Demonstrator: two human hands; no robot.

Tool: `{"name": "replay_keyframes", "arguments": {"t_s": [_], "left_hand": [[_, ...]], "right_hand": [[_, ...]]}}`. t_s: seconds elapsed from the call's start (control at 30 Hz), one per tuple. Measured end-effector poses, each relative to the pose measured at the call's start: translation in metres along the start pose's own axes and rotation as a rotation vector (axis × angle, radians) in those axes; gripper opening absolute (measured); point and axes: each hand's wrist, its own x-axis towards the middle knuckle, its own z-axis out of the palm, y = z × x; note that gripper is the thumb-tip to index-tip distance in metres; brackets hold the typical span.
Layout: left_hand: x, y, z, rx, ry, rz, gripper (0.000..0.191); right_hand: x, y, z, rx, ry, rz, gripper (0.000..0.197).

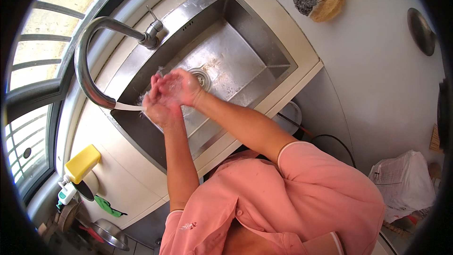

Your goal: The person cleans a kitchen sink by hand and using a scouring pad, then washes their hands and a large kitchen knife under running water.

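Water [128, 107] runs from the curved metal faucet [88, 78] onto my hands, over the stainless steel sink [247, 42]. My left hand [161, 111] is nearest the spout and takes the stream directly, splashing around its fingers. Against it, my right hand [182, 85] is cupped, palm up, with its fingers overlapping those of the left. Both are wet and hold no object. Just right of the right hand is the round drain [201, 78], partly hidden by it. The faucet's lever [153, 14] stands at its base.
A yellow bottle [83, 163], a white pump bottle [66, 193] and a green cloth [107, 206] are on the left counter. Metal bowls [111, 233] sit below them. A steel scourer [306, 1] and a tan fibrous scrubber [329, 3] hang on the right wall. A white plastic bag [403, 184] lies lower right.
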Motion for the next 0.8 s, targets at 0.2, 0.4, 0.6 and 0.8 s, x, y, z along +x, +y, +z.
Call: {"name": "replay_keyframes", "arguments": {"t_s": [0.2,0.4,0.6,0.8], "left_hand": [[-0.016,-0.062,0.103,-0.047,-0.646,-0.289,0.057],[-0.027,-0.110,0.094,0.550,-0.672,-0.311,0.048],[-0.029,-0.100,-0.035,1.108,-0.419,-0.282,0.035],[-0.032,-0.063,-0.083,0.976,-0.101,-0.294,0.027]], "right_hand": [[-0.034,-0.166,0.050,-0.299,-0.007,-0.422,0.025],[-0.118,-0.351,0.085,-2.667,0.119,-1.562,0.043],[-0.177,-0.348,-0.010,-3.008,0.534,-1.224,0.049],[-0.183,-0.334,0.027,-2.943,0.446,-1.073,0.064]]}}
